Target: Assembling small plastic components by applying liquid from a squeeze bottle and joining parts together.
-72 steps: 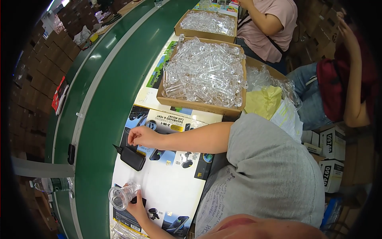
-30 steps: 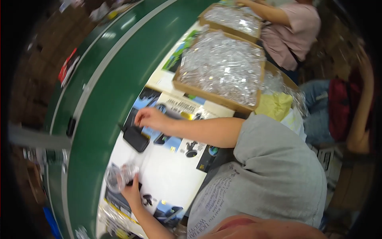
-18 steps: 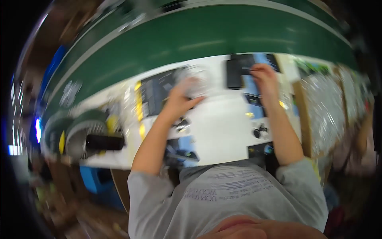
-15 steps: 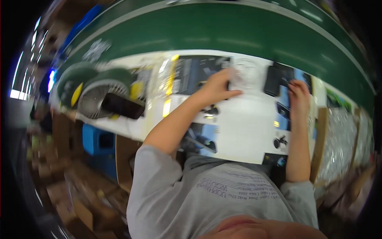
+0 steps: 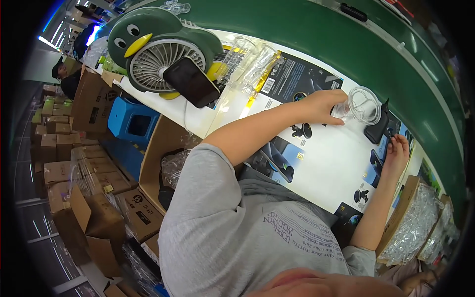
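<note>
Near the far edge of the white work surface, my left hand (image 5: 324, 106) curls around the near side of a clear plastic tray (image 5: 340, 110). A coiled white cable (image 5: 365, 105) lies in or on that tray; which, I cannot tell. To its right, a black device part (image 5: 377, 129) with a pointed corner stands tilted. My right hand (image 5: 397, 153) pinches its lower right end with thumb and fingertips. Under both hands spreads a printed cardboard sheet (image 5: 316, 153) with a broad white middle and pictures of phone mounts.
At left, a green duck-shaped fan (image 5: 166, 64) has a black phone (image 5: 191, 82) leaning against it. Clear plastic packs (image 5: 252, 64) lie beside it. Boxes of clear plastic trays (image 5: 413, 222) stand at right. A blue stool (image 5: 132, 120) and cardboard boxes (image 5: 94, 171) fill the floor at left.
My view has turned, so the scene sits tilted and shifted; the picture is sharper. My left hand stays at the clear tray and my right hand at the black part.
</note>
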Action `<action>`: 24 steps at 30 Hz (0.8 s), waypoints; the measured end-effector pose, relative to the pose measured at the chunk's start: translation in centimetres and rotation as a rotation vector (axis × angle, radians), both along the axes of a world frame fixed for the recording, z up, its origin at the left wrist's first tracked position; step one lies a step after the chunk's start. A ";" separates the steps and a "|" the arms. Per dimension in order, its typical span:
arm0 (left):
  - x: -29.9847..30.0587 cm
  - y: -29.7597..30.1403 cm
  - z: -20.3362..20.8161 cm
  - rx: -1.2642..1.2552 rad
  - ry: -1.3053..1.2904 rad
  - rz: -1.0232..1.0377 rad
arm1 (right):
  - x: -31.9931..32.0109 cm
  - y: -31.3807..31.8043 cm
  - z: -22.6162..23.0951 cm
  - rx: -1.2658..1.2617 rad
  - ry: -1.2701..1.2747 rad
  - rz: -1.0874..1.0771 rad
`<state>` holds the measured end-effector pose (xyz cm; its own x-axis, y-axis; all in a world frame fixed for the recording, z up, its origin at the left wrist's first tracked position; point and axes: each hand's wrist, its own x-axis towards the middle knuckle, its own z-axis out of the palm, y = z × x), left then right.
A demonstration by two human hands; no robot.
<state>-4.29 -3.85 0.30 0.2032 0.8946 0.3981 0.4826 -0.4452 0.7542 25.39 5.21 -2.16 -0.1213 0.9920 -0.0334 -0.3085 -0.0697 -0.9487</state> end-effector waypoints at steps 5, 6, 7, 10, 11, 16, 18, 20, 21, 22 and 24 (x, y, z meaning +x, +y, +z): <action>-0.2 0.0 -0.5 0.065 -0.038 -0.025 | 0.3 0.2 -0.7 0.023 -0.012 0.001; -0.2 0.0 -0.6 0.065 -0.032 -0.021 | 0.5 0.3 -0.9 0.015 -0.008 0.001; -0.1 -0.1 -0.7 0.066 -0.025 -0.017 | 0.8 0.4 -1.1 0.008 -0.004 0.002; 0.2 -0.2 -0.4 0.047 0.007 -0.050 | 1.1 0.0 -1.4 0.011 -0.004 -0.005; 0.2 -0.4 -0.4 0.055 -0.004 -0.053 | 0.9 -0.3 -1.1 0.024 -0.004 -0.001; 0.2 -0.8 0.0 0.002 -0.008 -0.047 | 0.0 -0.8 -0.2 0.007 0.012 -0.016; 0.2 -0.8 0.2 -0.036 -0.021 -0.048 | -0.1 -0.8 0.0 0.007 0.012 -0.024; 0.1 -0.7 0.3 -0.042 -0.022 -0.053 | -0.2 -0.6 0.1 -0.007 0.006 -0.014; 0.1 -0.7 0.3 -0.050 -0.027 -0.055 | -0.2 -0.7 0.2 -0.005 0.008 -0.018; 0.1 -0.7 0.2 -0.049 -0.026 -0.058 | -0.3 -0.9 0.2 -0.008 0.008 -0.024; 0.1 -0.7 0.3 -0.075 -0.026 -0.048 | -0.6 -0.8 0.3 -0.005 0.009 -0.032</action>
<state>-4.18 -4.52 0.58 0.2367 0.9115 0.3364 0.4420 -0.4094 0.7981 24.77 4.43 -1.85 -0.0902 0.9952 -0.0377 -0.3192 -0.0647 -0.9455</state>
